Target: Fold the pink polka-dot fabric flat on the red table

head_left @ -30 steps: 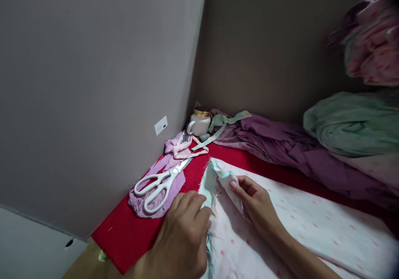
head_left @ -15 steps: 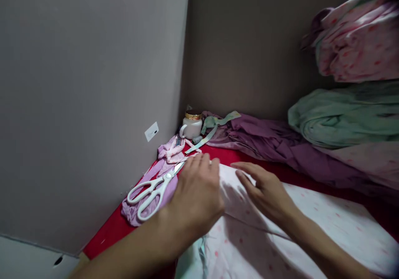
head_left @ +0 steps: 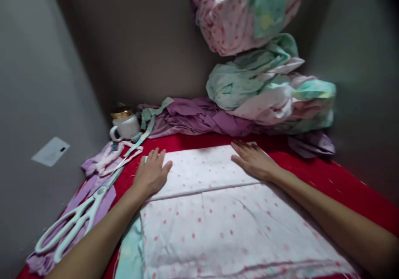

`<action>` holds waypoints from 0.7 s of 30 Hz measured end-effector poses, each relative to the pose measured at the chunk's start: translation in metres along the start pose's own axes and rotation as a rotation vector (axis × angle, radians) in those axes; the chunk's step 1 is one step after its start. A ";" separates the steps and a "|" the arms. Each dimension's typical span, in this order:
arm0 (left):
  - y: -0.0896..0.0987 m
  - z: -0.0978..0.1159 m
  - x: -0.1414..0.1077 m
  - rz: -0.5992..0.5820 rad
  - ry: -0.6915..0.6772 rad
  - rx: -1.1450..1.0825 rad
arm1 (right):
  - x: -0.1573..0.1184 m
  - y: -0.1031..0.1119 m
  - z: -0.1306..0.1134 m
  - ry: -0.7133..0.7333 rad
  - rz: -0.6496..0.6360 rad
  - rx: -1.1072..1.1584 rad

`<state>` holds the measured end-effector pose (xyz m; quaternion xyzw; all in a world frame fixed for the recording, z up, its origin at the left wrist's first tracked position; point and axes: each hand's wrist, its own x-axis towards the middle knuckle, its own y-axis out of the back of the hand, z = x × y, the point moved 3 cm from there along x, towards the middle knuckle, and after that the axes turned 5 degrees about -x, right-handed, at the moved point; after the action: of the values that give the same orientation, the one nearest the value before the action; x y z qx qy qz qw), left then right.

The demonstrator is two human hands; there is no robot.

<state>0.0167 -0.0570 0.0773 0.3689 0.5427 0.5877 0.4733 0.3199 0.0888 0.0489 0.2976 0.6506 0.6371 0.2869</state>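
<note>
A white fabric with red dots (head_left: 199, 221) lies spread before me, its far part folded over into a flat band. My left hand (head_left: 152, 172) rests flat on the left end of that band, fingers apart. On the band's right end lies my right hand (head_left: 252, 159), palm down with fingers stretched out. Pale green fabric (head_left: 129, 250) shows from beneath the dotted cloth at the left. White-handled scissors (head_left: 81, 214) lie to the left of my left forearm, on purple fabric scraps (head_left: 106, 204).
Red cloth (head_left: 339, 187) covers the work surface. A white mug (head_left: 126, 127) with a gold rim stands in the back left corner. Crumpled purple fabric (head_left: 199, 115), a green bundle (head_left: 230, 86) and a pink dotted bundle (head_left: 230, 17) pile up at the back. Grey walls (head_left: 140, 34) enclose the surface.
My view has turned to the right. My hands, close together before, are now spread apart at the two ends of the folded band, and the left hand's fingers have opened out.
</note>
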 end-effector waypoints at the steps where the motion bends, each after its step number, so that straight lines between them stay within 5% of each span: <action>1: 0.001 0.001 0.000 -0.001 -0.002 0.014 | -0.004 0.001 0.012 -0.040 -0.002 0.005; 6: 0.001 0.003 0.005 0.013 -0.055 0.081 | -0.017 0.008 0.041 -0.148 0.000 0.078; 21: -0.004 -0.004 0.013 0.006 -0.063 0.152 | -0.019 0.009 0.048 -0.115 0.044 0.145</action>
<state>0.0099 -0.0459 0.0716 0.4240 0.5694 0.5343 0.4589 0.3689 0.1060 0.0566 0.3677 0.6708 0.5764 0.2874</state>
